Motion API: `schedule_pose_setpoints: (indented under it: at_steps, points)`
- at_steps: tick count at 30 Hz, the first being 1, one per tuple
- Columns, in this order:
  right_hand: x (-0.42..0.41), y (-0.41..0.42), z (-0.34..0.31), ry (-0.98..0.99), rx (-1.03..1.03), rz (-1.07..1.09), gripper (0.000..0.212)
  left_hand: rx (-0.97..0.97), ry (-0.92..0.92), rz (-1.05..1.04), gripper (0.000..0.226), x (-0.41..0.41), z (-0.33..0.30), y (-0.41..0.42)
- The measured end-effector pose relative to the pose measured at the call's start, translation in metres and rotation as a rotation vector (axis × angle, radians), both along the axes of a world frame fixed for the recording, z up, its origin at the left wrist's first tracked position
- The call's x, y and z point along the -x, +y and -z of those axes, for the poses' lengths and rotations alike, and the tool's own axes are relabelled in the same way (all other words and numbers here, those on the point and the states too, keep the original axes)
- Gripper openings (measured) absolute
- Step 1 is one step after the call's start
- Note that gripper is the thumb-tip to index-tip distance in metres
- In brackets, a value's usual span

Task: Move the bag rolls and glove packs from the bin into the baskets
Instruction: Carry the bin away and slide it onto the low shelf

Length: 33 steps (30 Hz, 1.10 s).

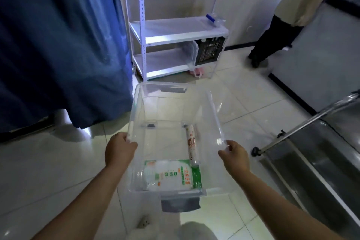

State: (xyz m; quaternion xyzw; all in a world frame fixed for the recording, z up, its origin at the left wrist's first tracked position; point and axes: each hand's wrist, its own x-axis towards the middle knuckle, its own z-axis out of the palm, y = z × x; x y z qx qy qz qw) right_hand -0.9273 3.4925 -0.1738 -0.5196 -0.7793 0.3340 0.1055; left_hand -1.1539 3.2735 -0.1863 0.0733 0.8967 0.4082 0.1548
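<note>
The room is dim and looks a bit blue. Light shines off the white floor tiles (243,103) and makes bright spots. The clear bin (136,107) has small shiny glints on its rims. The blue curtain (58,45) on the left is dark. The edges bend and stretch. The far person (288,15) on the right looks blurry.

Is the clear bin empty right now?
No: a green-and-white pack and a roll lie in the clear bin, which the left hand and right hand hold by its rims.
</note>
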Motion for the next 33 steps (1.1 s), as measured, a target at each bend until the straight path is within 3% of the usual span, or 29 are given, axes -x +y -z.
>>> schedule_pose_setpoints:
  at_steps: [4,9,13,28,33]
  points:
    - [0.047,0.069,0.0,0.019,0.027,0.066,0.037,0.005,-0.022,0.046,0.015,0.059,0.006,0.078]
    - [0.108,0.175,0.023,0.033,0.029,0.068,0.029,0.008,-0.019,0.044,0.024,0.118,0.029,0.182]
    - [0.166,0.275,0.037,0.017,0.104,0.037,0.043,0.037,-0.056,-0.007,0.019,0.163,0.039,0.267]
    - [0.39,0.493,0.071,-0.135,0.146,-0.131,0.04,0.129,-0.171,-0.116,0.026,0.342,0.079,0.443]
    - [0.472,0.541,0.108,-0.185,0.158,-0.14,0.037,0.169,-0.268,-0.112,0.009,0.421,0.115,0.489]
